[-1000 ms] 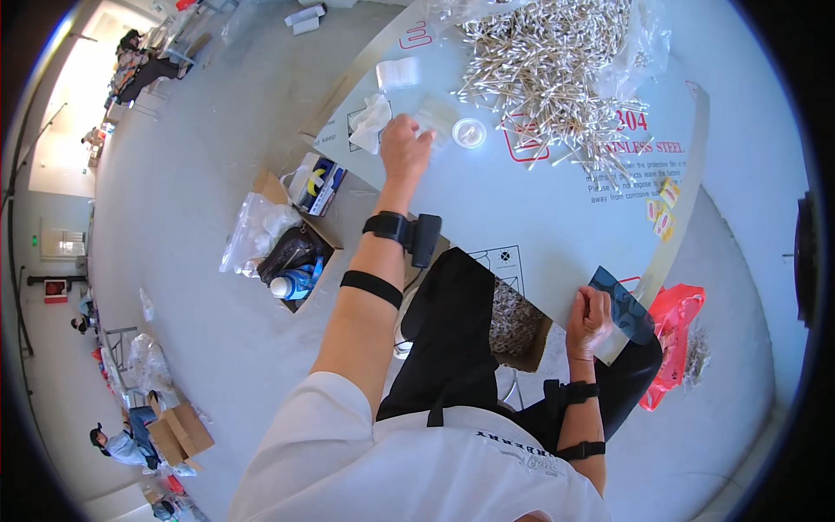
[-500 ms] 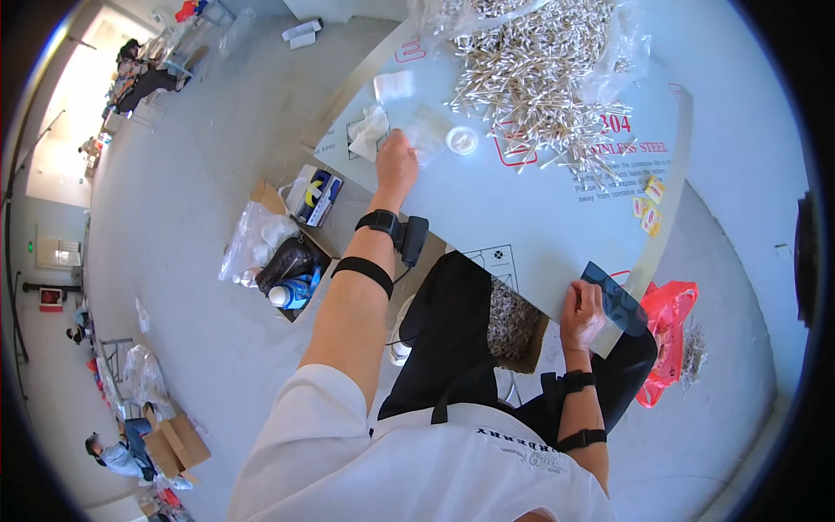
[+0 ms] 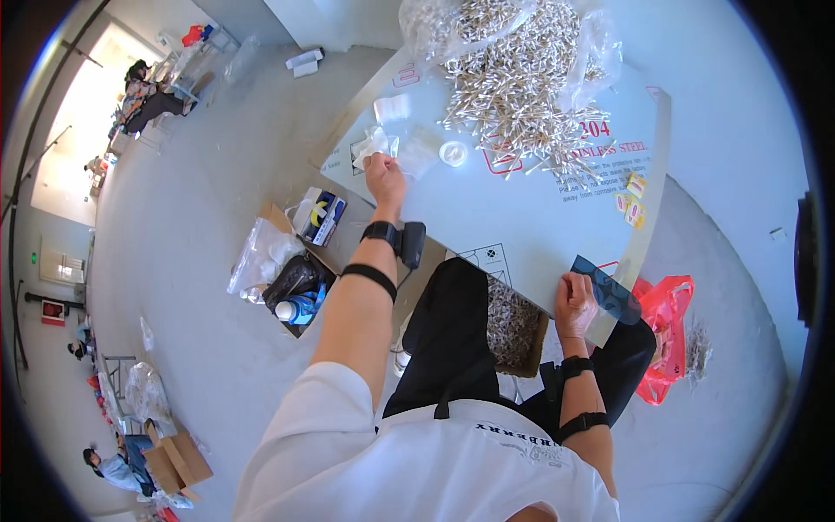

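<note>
At the left part of the table, my left hand has its fingers pinched at the lower edge of a crumpled white tissue. Clear plastic film lies beside it, then a small round white container. A short white roll-like piece rests just beyond the tissue. My right hand is curled into a fist on the table's near right edge, against a dark translucent sheet. Whatever its fingers may hold is hidden. A large heap of cotton swabs spreads across the far side.
Several small yellow packets lie at the table's right edge. A red plastic bag hangs beside my knee. Below the table stands a carton of swabs. Left on the floor is a box with bottles and bags. Other people sit farther left.
My left hand has drawn slightly nearer to me and its fingers have come onto the tissue, whose shape has shifted. The right hand stays at the dark sheet. The whole view has tilted a little.
</note>
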Motion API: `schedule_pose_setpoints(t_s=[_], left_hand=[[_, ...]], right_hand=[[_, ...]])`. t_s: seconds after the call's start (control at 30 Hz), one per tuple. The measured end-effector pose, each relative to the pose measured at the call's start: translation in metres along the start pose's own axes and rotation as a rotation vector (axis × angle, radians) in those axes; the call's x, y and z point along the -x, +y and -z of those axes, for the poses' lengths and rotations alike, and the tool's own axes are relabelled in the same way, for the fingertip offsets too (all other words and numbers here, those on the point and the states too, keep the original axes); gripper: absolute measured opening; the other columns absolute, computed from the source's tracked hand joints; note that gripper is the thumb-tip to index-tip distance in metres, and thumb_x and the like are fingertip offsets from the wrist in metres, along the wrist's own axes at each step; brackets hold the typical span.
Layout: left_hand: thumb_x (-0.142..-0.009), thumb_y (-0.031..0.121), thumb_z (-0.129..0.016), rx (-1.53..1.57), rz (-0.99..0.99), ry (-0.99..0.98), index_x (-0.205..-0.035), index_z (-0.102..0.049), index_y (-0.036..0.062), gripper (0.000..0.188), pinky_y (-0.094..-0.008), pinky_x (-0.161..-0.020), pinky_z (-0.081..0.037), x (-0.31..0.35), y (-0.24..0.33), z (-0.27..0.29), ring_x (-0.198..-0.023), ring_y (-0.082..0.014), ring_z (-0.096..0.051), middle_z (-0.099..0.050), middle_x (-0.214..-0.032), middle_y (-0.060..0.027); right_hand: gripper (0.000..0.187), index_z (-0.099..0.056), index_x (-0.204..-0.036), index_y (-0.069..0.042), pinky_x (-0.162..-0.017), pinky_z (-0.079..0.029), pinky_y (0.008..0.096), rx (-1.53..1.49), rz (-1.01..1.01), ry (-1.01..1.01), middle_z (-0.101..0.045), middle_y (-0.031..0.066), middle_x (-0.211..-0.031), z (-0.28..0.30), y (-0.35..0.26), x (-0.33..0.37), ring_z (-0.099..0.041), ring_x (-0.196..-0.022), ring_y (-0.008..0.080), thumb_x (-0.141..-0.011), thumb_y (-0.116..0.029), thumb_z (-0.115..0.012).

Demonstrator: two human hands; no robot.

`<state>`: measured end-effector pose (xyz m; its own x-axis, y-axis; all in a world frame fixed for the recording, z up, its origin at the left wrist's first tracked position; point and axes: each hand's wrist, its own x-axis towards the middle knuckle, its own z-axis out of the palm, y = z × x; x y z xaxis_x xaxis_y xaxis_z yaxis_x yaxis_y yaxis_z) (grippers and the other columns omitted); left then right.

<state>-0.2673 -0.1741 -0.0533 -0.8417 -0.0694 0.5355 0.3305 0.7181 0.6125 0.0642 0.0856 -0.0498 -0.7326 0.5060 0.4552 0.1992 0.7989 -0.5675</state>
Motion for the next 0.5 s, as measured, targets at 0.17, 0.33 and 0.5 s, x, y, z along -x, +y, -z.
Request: schedule_pose_setpoints(t_s=[0.17, 0.33, 0.5], left_hand=[[-0.082, 0.001, -0.059, 0.389, -0.213, -0.213, -0.08, -0.05, 0.0042, 0.01, -0.0428, -0.074, -0.045, 0.064, 0.072, 0.024, -0.083, -0.0327, -0.053, -0.052, -0.084, -0.0144], [-0.075, -0.003, -0.057, 0.388, -0.543, -0.839, -0.089, -0.053, -0.0005, 0.015, -0.0465, -0.08, -0.046, 0.168, 0.148, 0.043, -0.092, -0.0391, -0.055, -0.054, -0.091, -0.0177], [-0.076, -0.001, -0.066, 0.645, -0.439, -0.781, -0.09, -0.051, 0.0016, 0.02, -0.0382, -0.065, -0.048, 0.212, 0.189, 0.047, -0.081, -0.0336, -0.06, -0.056, -0.087, -0.0152]], right_hand=[[0.027, -0.065, -0.1, -0.005, -0.063, -0.051, 0.0314, -0.328, -0.331, -0.189, -0.064, 0.0054, -0.085, 0.005, 0.017, 0.002, -0.062, -0.069, 0.0175, -0.078, -0.017, -0.075], [0.038, -0.067, -0.113, 0.001, -0.07, -0.053, 0.0278, -0.989, -0.534, -0.212, -0.069, 0.0057, -0.095, 0.017, -0.052, 0.002, -0.064, -0.079, 0.0139, -0.085, -0.025, -0.073], [0.02, -0.068, -0.107, -0.004, -0.062, -0.052, 0.0231, -1.239, -0.985, -0.211, -0.071, 0.006, -0.092, 0.022, -0.021, 0.03, -0.065, -0.077, 0.0115, -0.097, -0.018, -0.058]])
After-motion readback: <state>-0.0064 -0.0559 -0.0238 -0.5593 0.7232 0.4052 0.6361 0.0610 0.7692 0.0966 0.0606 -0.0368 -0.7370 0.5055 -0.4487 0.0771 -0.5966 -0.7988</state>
